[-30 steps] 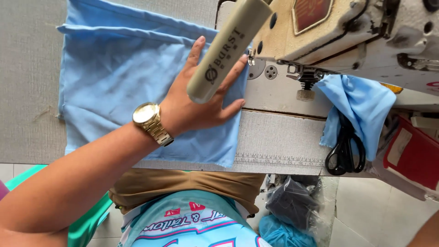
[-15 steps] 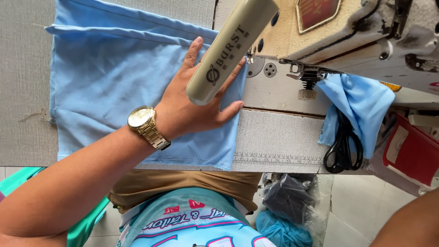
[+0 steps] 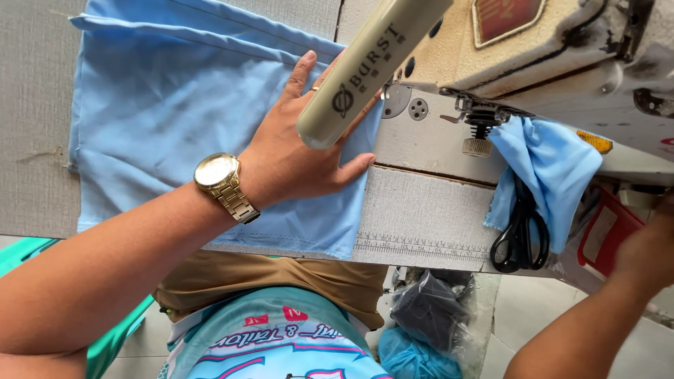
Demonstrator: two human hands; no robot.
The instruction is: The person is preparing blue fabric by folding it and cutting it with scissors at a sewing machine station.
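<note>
One hand is doing the work here: the left hand (image 3: 295,151) lies flat, fingers spread, palm pressing down on the light blue fabric (image 3: 175,119) spread over the grey table (image 3: 31,105) just left of the sewing machine (image 3: 491,42). It isn't pinching anything, just pinning the cloth. The right hand (image 3: 649,249) is off at the frame edge, and I can't tell whether it's gripping anything.

That cloth looks thin, light and floppy, and probably slides easily on the tabletop, so I'd handle it with a flat palm or pinch it at the hemmed edge. Black scissors (image 3: 519,235) hang by another blue piece (image 3: 551,165).
</note>
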